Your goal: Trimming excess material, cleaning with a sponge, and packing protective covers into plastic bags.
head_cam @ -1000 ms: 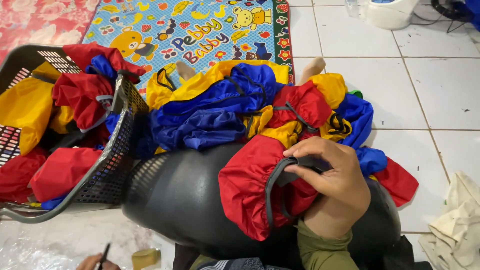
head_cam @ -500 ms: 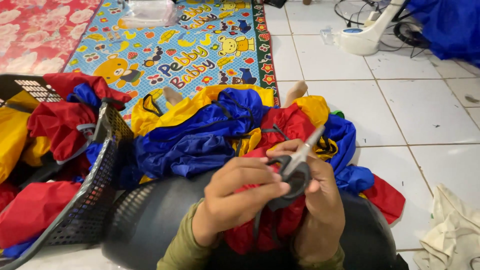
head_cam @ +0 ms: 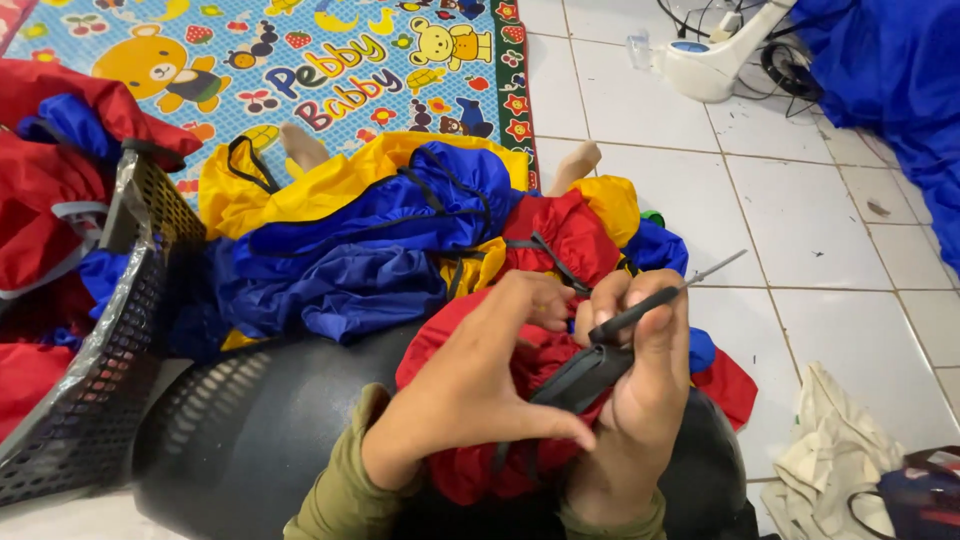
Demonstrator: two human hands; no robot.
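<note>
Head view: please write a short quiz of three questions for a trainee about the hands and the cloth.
1. True or false: the right hand holds a thin dark tool.
2. Which colour is the cloth piece under both hands? A) green B) red C) white
3. What does the left hand pinch together with the cloth?

Key: 1 true; 2 B; 3 a grey strap.
</note>
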